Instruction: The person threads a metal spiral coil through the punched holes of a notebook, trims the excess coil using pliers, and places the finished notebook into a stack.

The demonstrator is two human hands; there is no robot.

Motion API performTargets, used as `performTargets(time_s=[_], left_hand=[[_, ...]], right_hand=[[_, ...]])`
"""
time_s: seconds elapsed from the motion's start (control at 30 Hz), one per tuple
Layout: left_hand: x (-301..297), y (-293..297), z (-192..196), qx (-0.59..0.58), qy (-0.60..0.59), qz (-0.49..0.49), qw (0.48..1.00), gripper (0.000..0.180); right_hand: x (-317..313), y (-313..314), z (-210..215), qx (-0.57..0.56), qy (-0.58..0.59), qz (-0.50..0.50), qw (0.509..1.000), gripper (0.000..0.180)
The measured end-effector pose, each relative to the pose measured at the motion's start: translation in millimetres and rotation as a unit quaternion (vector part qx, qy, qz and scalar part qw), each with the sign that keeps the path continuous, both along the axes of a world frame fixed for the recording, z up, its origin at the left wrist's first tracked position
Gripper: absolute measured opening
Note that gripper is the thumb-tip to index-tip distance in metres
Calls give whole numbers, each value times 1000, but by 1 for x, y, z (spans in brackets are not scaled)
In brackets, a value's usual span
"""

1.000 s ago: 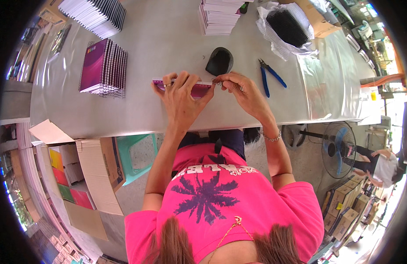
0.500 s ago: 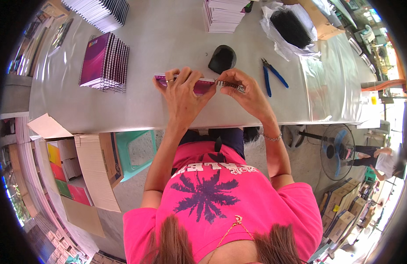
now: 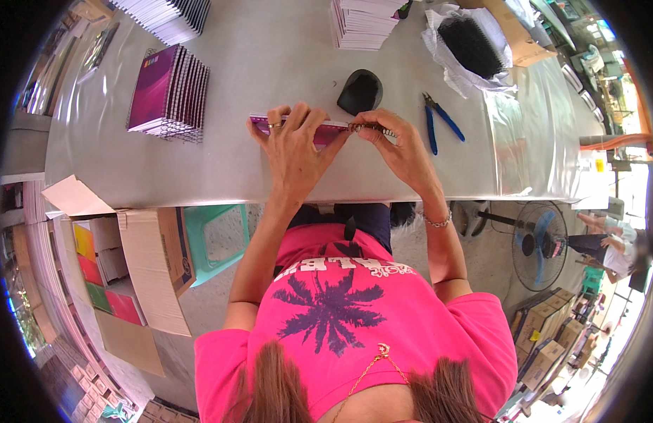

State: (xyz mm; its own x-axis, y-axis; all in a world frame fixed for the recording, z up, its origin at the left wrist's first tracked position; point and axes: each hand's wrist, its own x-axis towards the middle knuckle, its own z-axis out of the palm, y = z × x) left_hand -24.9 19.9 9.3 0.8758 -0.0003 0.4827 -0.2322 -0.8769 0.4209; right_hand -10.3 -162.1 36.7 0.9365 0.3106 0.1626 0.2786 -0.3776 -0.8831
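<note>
Glossy purple covers and looped wire edges form a notebook stack [image 3: 154, 88] toward the left of the desk [image 3: 228, 173]. Near the front edge's middle, the left hand [image 3: 296, 141] has its grip clamped around a thin purple notebook [image 3: 329, 132]. Just beyond lies a black, round-ended object [image 3: 359, 92]. At the notebook's right end, the right hand [image 3: 397, 146] has its grip pinching a springy wire coil [image 3: 388, 132]. Farther right rest blue-handled pliers [image 3: 443, 121]; toward the far right corner, crumpled white wrapping [image 3: 445, 79] cradles a bristly black bundle [image 3: 471, 46].
</note>
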Motion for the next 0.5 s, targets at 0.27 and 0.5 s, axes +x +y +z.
performTargets(time_s=[0.27, 0.5], left_hand=[[-4, 3, 5, 32, 37, -8, 999, 28], [-9, 3, 6, 30, 59, -9, 998, 21]], right_hand=[[0, 9, 8, -101, -47, -22, 993, 12], [2, 15, 3, -166, -130, -13, 977, 15]])
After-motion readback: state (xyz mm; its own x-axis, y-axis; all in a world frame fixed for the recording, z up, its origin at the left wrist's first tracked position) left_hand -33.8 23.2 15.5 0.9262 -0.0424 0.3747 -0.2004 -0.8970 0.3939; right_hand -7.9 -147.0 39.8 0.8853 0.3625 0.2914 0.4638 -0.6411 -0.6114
